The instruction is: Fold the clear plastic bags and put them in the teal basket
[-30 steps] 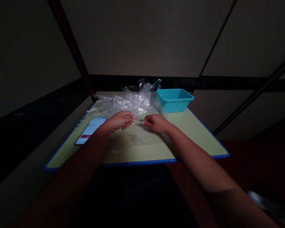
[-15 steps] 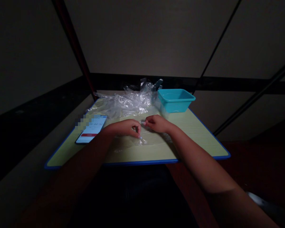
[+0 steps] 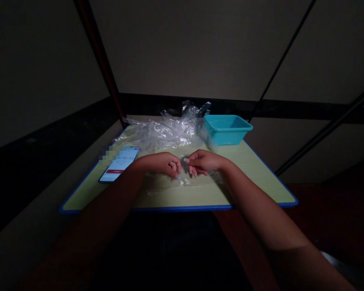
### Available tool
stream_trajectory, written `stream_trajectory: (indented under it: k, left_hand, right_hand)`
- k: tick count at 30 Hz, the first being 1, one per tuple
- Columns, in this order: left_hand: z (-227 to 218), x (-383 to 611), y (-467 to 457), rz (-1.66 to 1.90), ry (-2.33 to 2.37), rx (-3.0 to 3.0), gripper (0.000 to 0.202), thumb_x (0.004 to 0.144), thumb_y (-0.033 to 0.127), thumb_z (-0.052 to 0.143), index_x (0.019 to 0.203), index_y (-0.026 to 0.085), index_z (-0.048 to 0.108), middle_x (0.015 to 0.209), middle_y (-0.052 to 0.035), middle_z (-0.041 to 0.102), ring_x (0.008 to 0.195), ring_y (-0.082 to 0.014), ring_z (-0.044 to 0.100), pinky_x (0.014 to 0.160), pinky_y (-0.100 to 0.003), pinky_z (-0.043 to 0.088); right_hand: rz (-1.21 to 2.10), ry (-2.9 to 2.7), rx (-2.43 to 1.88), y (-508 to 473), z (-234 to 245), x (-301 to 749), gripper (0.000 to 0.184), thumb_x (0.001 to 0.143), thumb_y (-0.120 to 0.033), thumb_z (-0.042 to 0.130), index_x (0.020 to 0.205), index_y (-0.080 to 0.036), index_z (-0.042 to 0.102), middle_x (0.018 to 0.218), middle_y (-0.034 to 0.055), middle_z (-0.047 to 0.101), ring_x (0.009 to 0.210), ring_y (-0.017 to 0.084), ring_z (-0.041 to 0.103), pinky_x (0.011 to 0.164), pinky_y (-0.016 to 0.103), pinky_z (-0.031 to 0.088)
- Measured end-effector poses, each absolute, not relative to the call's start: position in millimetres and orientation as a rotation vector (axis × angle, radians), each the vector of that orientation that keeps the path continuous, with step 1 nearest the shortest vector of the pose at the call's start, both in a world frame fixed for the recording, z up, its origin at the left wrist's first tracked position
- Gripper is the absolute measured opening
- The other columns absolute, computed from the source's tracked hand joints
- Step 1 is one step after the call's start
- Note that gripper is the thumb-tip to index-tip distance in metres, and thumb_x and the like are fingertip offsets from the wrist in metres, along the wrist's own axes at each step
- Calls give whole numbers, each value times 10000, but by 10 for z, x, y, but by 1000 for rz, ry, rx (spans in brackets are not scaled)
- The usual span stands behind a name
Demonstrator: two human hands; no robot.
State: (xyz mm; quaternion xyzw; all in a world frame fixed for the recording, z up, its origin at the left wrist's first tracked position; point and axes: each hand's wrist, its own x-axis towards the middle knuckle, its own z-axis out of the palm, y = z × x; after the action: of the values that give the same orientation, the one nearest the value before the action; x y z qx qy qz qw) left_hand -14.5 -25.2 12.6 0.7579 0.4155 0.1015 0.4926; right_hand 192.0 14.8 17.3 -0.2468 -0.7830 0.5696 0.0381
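A thin clear plastic bag [image 3: 185, 182] lies flat on the table beneath both hands, its outline hard to see in the dim light. My left hand [image 3: 166, 163] is bent at the wrist, with curled fingers and the thumb pinching the bag near its middle. Just to the right, my right hand [image 3: 205, 161] presses thumb and forefinger together above the bag's far part, while its other fingers hang loosely curled. Whatever is in that right pinch is too small to make out. The fingertips of the two hands are slightly apart.
A heap of crumpled clear plastic bags [image 3: 170, 131] covers the table's far left and middle. Beside it stands a turquoise basin [image 3: 229, 135]. A phone with a lit screen [image 3: 119, 163] lies at left. The yellow table [image 3: 255, 182] has a blue edge; a panelled wall rises behind.
My right hand has turned, and its lower fingers have loosened from a tight curl. The left thumb has slid slightly downward. The whole view has shifted a little.
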Motion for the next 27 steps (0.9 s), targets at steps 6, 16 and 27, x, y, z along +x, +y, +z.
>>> stream_trajectory:
  k: [6,16,27]
  left_hand:
    - [121,-154,-247,330,1051,1830,181,652,254,681,783,151,610,592,27,621,574,-122,566,568,-220,380]
    - [87,-230,-191,370,1132,1836,190,684,262,632,846,166,605,576,32,630,552,-119,573,538,-202,373]
    - [143,-187,-151,1292,1087,1445,244,769,384,603,762,141,607,617,11,550,525,-75,474,498,-182,342]
  right_hand:
    - [2052,-2331,-646,108,237,1950,406,844,-482,513,751,-96,598,635,59,669,413,80,545,452,209,443]
    - [2235,-2346,-792,60,148,1913,439,826,-500,541,916,-76,609,717,78,661,614,158,668,551,248,514]
    - [2254,-2269,-677,101,116,1914,471,784,-509,588,1006,-94,610,713,47,656,468,103,598,453,220,472]
